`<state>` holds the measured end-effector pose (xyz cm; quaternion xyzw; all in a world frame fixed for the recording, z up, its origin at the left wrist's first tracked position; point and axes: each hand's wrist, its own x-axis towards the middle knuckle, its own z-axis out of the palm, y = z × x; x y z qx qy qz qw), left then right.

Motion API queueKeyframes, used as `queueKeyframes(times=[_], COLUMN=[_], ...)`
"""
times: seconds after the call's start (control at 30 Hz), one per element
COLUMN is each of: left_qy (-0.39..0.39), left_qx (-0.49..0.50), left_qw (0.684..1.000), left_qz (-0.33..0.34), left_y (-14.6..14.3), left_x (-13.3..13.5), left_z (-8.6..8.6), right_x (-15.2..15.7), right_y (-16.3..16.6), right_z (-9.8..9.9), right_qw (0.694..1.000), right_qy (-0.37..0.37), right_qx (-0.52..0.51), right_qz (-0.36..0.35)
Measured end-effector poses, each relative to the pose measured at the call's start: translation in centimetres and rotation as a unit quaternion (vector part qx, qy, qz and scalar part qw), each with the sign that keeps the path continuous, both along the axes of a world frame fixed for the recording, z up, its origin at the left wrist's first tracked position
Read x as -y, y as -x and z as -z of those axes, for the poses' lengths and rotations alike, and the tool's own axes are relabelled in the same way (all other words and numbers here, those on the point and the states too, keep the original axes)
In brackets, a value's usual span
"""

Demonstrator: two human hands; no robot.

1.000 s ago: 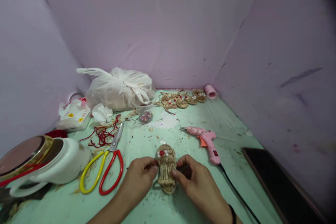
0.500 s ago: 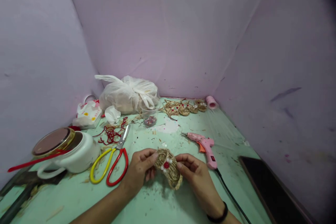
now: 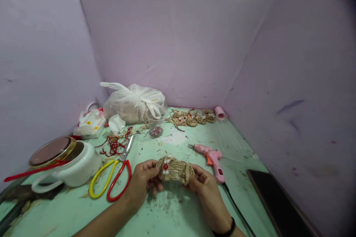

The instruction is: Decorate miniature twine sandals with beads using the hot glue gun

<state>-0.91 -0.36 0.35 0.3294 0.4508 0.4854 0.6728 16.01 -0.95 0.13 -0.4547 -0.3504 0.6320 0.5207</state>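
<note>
On the green table (image 3: 172,218), both hands are pinching the jute slipper (image 3: 175,169), its long axis running nine-to-three: left hand (image 3: 141,183) gripping the beaded end, right hand (image 3: 204,189) the other.

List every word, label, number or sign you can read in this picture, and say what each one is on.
No text can be read here.
White packet by the left wall: red and yellow round marks, print too small and blurred to read.
Pink glue gun: a small red spot near the handle, no legible marking.
Woven straw piece, held between the left hand and right hand: red and white beads only, no lettering.
</note>
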Motion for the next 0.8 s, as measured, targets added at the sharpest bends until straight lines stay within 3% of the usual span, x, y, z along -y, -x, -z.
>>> queueKeyframes(times=[0.2, 0.37, 0.47, 0.7, 0.8], left_qy=[0.018, 0.027, 0.045, 0.057, 0.071], left_qx=[-0.03, 0.016, 0.035, 0.016, 0.018], left_qw=[0.998, 0.999, 0.997, 0.997, 0.997], left_qz=[0.058, -0.019, -0.046, -0.039, -0.01], left_y=[-0.4, -0.4, -0.4, -0.7, -0.4], left_x=[0.4, 0.1, -0.1, -0.2, -0.4], left_z=[1.1, 1.1, 0.8, 1.1, 1.5], right_x=[-0.5, -0.5, -1.4, -9.8, -12.8], right_y=[0.0, -0.7, -2.4, -8.6, -9.6], right_z=[-0.6, -0.6, -1.0, -2.7, -3.1], right_qw=[0.994, 0.993, 0.987, 0.972, 0.971], right_qy=[0.03, 0.076, 0.091, 0.105, 0.118], right_qx=[-0.09, -0.089, -0.119, -0.118, -0.098], right_qz=[0.055, 0.031, 0.052, 0.172, 0.186])
